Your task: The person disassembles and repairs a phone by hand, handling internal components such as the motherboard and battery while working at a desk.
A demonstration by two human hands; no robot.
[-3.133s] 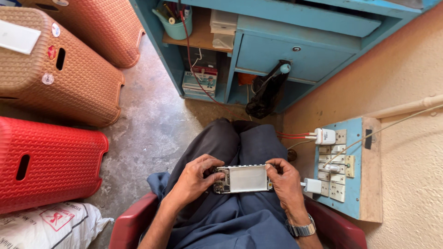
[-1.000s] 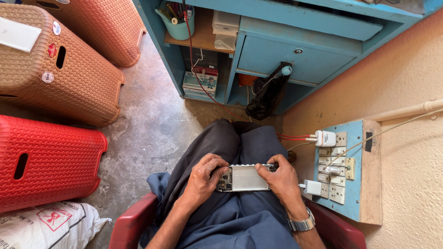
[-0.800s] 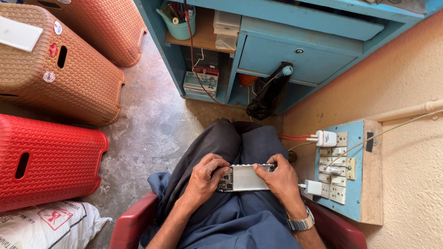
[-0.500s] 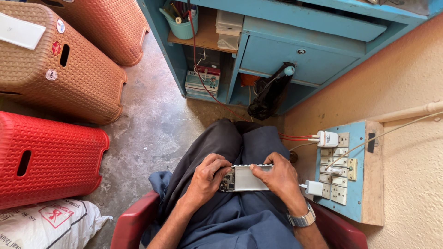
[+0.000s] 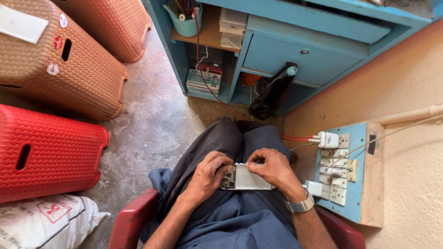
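Your left hand (image 5: 208,173) grips the circuit-board end of an opened flat phone with a pale rectangular battery (image 5: 245,177), held over your lap. Your right hand (image 5: 273,167) closes on its other end, fingertips (image 5: 252,163) pinching at the top edge. Just right, a blue wall board of white sockets (image 5: 344,173) carries plugged chargers. Ahead stands a blue wooden bench (image 5: 295,46); left, a red plastic stool (image 5: 46,152).

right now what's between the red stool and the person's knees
Only a bare stretch of grey concrete floor separates the red stool from the knees; the head view shows nothing lying on it.
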